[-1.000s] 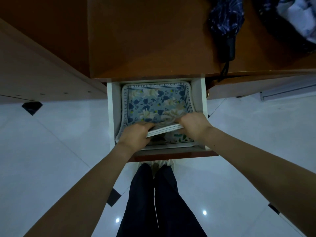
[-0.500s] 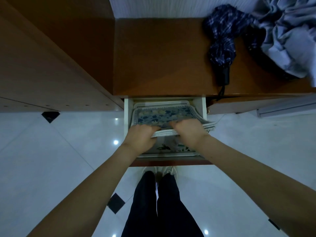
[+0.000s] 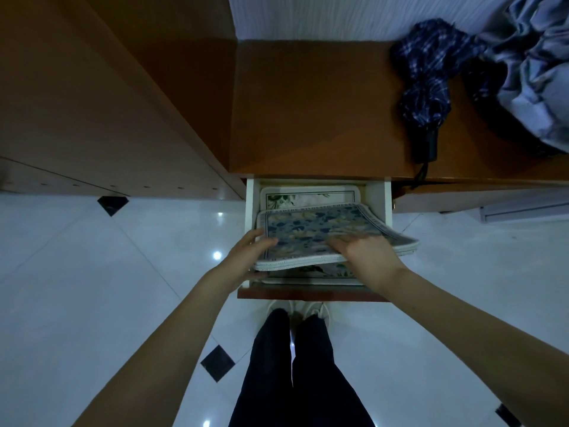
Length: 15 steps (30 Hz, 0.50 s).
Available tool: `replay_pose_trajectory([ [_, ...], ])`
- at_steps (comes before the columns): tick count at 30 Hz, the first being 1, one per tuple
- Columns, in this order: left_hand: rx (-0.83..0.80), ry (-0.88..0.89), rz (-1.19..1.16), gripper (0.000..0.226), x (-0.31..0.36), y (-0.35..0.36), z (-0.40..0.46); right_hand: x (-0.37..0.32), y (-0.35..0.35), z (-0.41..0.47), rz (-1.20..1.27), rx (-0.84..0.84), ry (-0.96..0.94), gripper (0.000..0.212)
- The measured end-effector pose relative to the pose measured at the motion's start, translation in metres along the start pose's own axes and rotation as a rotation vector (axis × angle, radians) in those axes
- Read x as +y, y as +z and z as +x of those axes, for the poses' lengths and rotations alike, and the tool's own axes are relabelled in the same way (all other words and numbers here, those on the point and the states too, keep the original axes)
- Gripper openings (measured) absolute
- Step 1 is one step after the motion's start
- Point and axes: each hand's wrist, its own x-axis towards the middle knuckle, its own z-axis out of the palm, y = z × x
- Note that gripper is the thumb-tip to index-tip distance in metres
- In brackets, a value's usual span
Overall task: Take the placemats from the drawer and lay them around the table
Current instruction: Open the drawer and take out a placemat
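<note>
Both grips hold the stack of blue floral fabric placemats (image 3: 320, 232) at its near edge: left hand (image 3: 249, 257) clasps the left corner, right hand (image 3: 366, 254) lies flatter than before. The stack has risen higher, tilted above the white open drawer (image 3: 377, 198), uncovering a green-bordered mat (image 3: 308, 197).

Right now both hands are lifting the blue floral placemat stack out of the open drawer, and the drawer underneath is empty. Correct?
Not quite. The head view shows the left hand and right hand lifting the blue floral placemat stack out of the open drawer, but the drawer is not empty: a white mat with a green floral print lies beneath.
</note>
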Motion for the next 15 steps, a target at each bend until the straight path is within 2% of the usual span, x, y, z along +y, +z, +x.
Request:
replay_pose_trajectory([
  [4,-0.138,-0.128,-0.239,0.045,-0.007,0.007,0.008,-0.001,0.007,-0.001,-0.044,-0.016,0.0,0.04],
  [9,-0.137,-0.147,-0.401,0.057,-0.015,0.014,0.009,0.001,0.004,0.0,0.022,-0.072,-0.042,0.04],
  [11,-0.118,-0.118,-0.42,0.061,-0.017,0.014,0.01,0.009,-0.006,0.005,0.204,-0.219,-0.045,0.049],
  [13,-0.116,-0.092,-0.463,0.065,-0.021,0.013,0.01,0.022,-0.021,0.007,0.516,-0.455,0.028,0.069],
  [15,-0.117,-0.066,-0.5,0.065,-0.025,0.014,0.009,0.034,-0.033,0.005,0.786,-0.55,0.138,0.073],
])
